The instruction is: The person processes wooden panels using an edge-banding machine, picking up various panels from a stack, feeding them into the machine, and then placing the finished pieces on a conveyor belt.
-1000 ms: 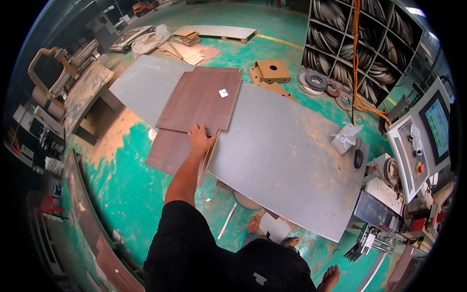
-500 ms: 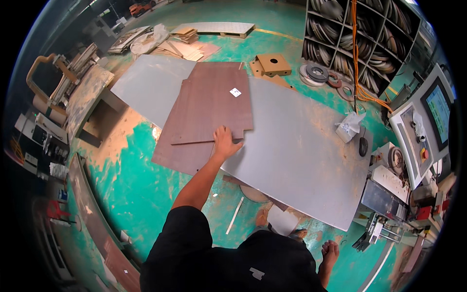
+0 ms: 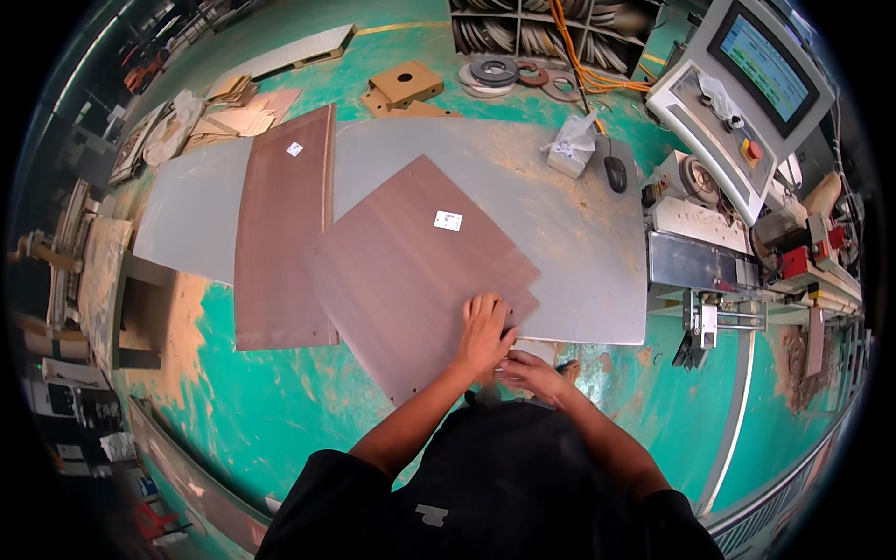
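A brown wood-grain panel (image 3: pixel 401 261) with a white label and a notched right corner lies slantwise across the grey table, its near corner overhanging the edge. My left hand (image 3: pixel 484 329) rests on this panel close to the notch. Its fingers are stretched over the surface and the thumb stands off toward the near edge. Just beside it, at the panel's near edge, is my right hand (image 3: pixel 534 375), its fingers loosely extended toward my left hand and holding nothing I can see. Further left lies another brown panel (image 3: pixel 283 233), also labelled, partly beneath the slanted one.
The grey table (image 3: pixel 597 280) carries a computer mouse (image 3: pixel 615 174) and a small plastic-covered box (image 3: pixel 571 147). A machine control screen (image 3: pixel 765 65) stands at the right. Beyond the table are cardboard pieces (image 3: pixel 406 82), edging rolls (image 3: pixel 493 72) and a rack of coils (image 3: pixel 546 37).
The labelled panel has come off the other brown panel, turned and shifted toward me and to the right. My right hand has risen beside my left. The view has swung right.
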`<action>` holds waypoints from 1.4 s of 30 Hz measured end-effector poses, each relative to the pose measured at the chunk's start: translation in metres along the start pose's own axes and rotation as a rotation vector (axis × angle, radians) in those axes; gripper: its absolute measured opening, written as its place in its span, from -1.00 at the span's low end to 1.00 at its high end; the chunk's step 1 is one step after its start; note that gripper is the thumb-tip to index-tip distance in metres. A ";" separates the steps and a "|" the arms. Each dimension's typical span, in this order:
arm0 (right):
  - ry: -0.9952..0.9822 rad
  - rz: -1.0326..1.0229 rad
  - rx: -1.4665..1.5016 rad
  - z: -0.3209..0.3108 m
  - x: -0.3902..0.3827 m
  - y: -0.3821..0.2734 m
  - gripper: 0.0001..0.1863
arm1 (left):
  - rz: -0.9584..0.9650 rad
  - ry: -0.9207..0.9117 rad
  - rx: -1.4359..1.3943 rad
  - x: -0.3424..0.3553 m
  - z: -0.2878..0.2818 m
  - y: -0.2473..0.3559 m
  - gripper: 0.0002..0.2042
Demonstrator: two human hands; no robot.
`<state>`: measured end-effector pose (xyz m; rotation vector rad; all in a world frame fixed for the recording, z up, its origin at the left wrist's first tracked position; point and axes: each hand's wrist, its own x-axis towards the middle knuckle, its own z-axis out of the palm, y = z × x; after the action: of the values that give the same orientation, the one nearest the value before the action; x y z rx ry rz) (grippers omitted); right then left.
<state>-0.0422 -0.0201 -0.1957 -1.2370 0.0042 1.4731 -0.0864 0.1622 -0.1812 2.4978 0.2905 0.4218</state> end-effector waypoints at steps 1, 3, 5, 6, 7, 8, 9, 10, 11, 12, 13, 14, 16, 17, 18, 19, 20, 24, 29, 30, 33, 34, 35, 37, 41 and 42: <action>-0.037 -0.002 0.095 -0.005 0.007 0.008 -0.47 | -0.016 0.045 -0.018 -0.008 -0.005 0.005 -0.60; 0.008 0.013 0.257 -0.011 0.021 0.022 -0.41 | -0.140 0.162 0.002 -0.037 -0.017 0.002 -0.56; 0.107 -0.025 0.368 -0.026 0.026 0.033 -0.38 | -0.305 0.283 0.084 -0.074 -0.028 -0.017 -0.51; 0.146 -0.044 0.416 -0.031 0.028 0.034 -0.36 | -0.384 0.353 0.141 -0.095 -0.035 -0.029 -0.49; 0.127 -0.037 0.520 -0.029 0.021 0.026 -0.31 | -0.452 0.379 0.124 -0.117 -0.042 -0.043 -0.46; 0.154 -0.020 0.507 -0.026 0.011 0.022 -0.31 | -0.529 0.412 0.114 -0.138 -0.048 -0.049 -0.44; 0.179 -0.010 0.490 -0.023 0.003 0.015 -0.31 | -0.608 0.435 0.098 -0.150 -0.049 -0.046 -0.42; 0.191 -0.004 0.468 -0.019 0.002 0.008 -0.31 | -0.684 0.469 0.089 -0.158 -0.055 -0.045 -0.40; 0.193 -0.032 0.448 -0.019 0.002 0.008 -0.32 | -0.763 0.504 0.079 -0.162 -0.059 -0.044 -0.39; 0.194 -0.058 0.427 -0.022 -0.002 0.012 -0.32 | -0.926 0.566 -0.098 -0.164 -0.057 -0.049 -0.35; 0.188 -0.084 0.401 -0.022 -0.004 0.014 -0.33 | -1.084 0.633 -0.281 -0.165 -0.052 -0.056 -0.31; 0.186 -0.107 0.379 -0.022 -0.008 0.014 -0.33 | -1.237 0.694 -0.477 -0.160 -0.052 -0.055 -0.27; 0.192 -0.156 0.342 -0.022 -0.021 0.011 -0.35 | -1.317 0.630 -0.685 -0.152 -0.058 -0.056 -0.21; 0.206 -0.146 0.276 -0.024 -0.029 0.007 -0.35 | -1.288 0.601 -0.790 -0.150 -0.063 -0.055 -0.23; 0.179 -0.178 0.226 -0.022 -0.036 0.003 -0.39 | -1.254 0.565 -0.892 -0.146 -0.067 -0.057 -0.24; 0.162 -0.216 0.180 -0.020 -0.048 0.000 -0.43 | -1.239 0.542 -0.901 -0.147 -0.065 -0.067 -0.32; 0.170 -0.255 0.138 -0.022 -0.058 0.003 -0.47 | -1.186 0.561 -0.878 -0.141 -0.063 -0.065 -0.39; 0.217 -0.212 0.141 -0.030 -0.092 0.033 -0.57 | -1.047 0.491 -0.914 -0.111 -0.072 -0.035 -0.51; 0.424 0.080 0.276 -0.032 -0.172 0.027 -0.53 | -0.840 0.236 -0.824 -0.052 -0.050 -0.010 -0.65; 0.476 0.085 0.317 -0.039 -0.180 0.045 -0.53 | -0.816 0.182 -0.815 -0.044 -0.040 -0.010 -0.65; 0.586 0.050 0.470 -0.053 -0.207 0.066 -0.46 | -0.748 0.029 -0.814 -0.013 0.000 0.018 -0.62; 0.621 -0.021 0.494 -0.056 -0.214 0.074 -0.45 | -0.736 -0.007 -0.773 -0.008 0.017 0.023 -0.60; 0.657 -0.089 0.517 -0.061 -0.222 0.082 -0.44 | -0.727 -0.047 -0.771 -0.002 0.030 0.034 -0.59; 0.703 -0.118 0.588 -0.075 -0.238 0.097 -0.41 | -0.703 -0.109 -0.778 0.008 0.055 0.059 -0.57; 0.657 -0.471 0.814 -0.116 -0.253 0.118 -0.38 | -0.688 -0.169 -0.820 0.020 0.109 0.105 -0.57; 0.641 -0.503 0.824 -0.136 -0.257 0.124 -0.38 | -0.694 -0.171 -0.834 0.021 0.122 0.115 -0.57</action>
<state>-0.0964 -0.3297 -0.1597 -0.8675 0.6234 0.4856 -0.0103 0.0135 -0.2044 1.4821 0.7078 0.0135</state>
